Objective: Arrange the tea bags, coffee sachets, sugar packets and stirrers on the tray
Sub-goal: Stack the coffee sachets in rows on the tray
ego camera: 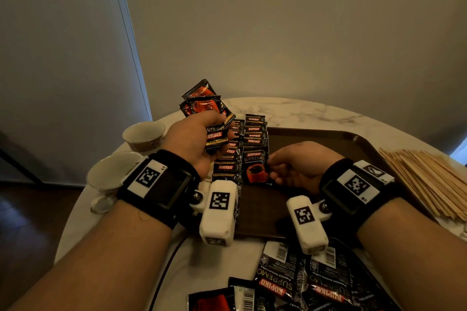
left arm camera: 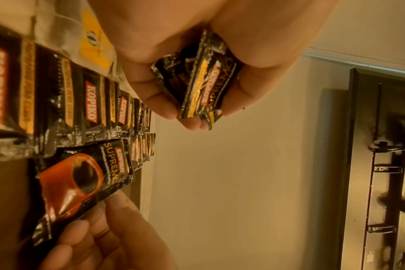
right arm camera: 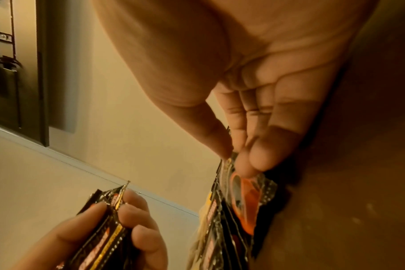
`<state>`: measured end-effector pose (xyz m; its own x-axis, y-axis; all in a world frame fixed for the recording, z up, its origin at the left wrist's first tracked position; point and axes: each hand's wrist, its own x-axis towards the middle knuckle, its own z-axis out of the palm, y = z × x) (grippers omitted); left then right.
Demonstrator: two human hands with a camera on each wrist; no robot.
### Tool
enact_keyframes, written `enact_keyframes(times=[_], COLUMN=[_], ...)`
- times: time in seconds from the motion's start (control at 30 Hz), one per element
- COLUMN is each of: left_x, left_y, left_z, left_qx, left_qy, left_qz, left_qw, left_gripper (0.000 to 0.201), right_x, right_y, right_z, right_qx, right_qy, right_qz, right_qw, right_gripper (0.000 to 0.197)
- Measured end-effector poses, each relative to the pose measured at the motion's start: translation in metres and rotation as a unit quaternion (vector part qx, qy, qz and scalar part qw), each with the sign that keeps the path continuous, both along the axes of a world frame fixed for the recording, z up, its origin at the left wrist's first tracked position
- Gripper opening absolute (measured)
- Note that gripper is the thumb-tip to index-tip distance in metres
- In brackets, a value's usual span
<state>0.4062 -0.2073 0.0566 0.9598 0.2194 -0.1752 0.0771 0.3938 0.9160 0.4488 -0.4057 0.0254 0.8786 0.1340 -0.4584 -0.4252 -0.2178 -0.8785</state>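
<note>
A brown tray (ego camera: pixel 316 139) lies on the round marble table. Two overlapping rows of black Kopiko coffee sachets (ego camera: pixel 254 132) run along its left side. My left hand (ego camera: pixel 202 139) is raised over the rows and grips a fanned bunch of coffee sachets (ego camera: pixel 206 106) (left arm camera: pixel 204 85). My right hand (ego camera: pixel 290 166) pinches the right edge of the nearest sachet (ego camera: pixel 254 166) (left arm camera: pixel 81 175) (right arm camera: pixel 245 199), which lies face up at the front of the right row. A tea bag with a yellow tag (left arm camera: pixel 94 47) shows beside the left row.
Wooden stirrers (ego camera: pixel 424 174) lie heaped on the table right of the tray. Two cups (ego camera: pixel 142 134) (ego camera: pixel 111 174) stand at the left. More loose coffee sachets (ego camera: pixel 300 285) lie at the table's near edge. A wall rises behind the table.
</note>
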Motion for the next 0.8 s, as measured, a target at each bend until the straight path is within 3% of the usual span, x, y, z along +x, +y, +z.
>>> enact_keyframes(times=[0.67, 0.8], left_x=[-0.0030, -0.0044], left_y=[-0.0018, -0.0039], left_z=[0.0031, 0.0029], left_qx=[0.005, 0.006], left_qy=[0.009, 0.013], left_qz=[-0.011, -0.026], left_qw=[1.000, 1.000], left_gripper=[0.011, 0.009], right_x=[-0.0049, -0.0054], right_y=[0.0016, 0.0004], right_z=[0.0060, 0.0092], right_qx=[-0.026, 0.005], right_qy=[-0.023, -0.036], right_qz=[0.006, -0.008], right_qw=[0.999, 0.999], right_gripper=[0.024, 0.027])
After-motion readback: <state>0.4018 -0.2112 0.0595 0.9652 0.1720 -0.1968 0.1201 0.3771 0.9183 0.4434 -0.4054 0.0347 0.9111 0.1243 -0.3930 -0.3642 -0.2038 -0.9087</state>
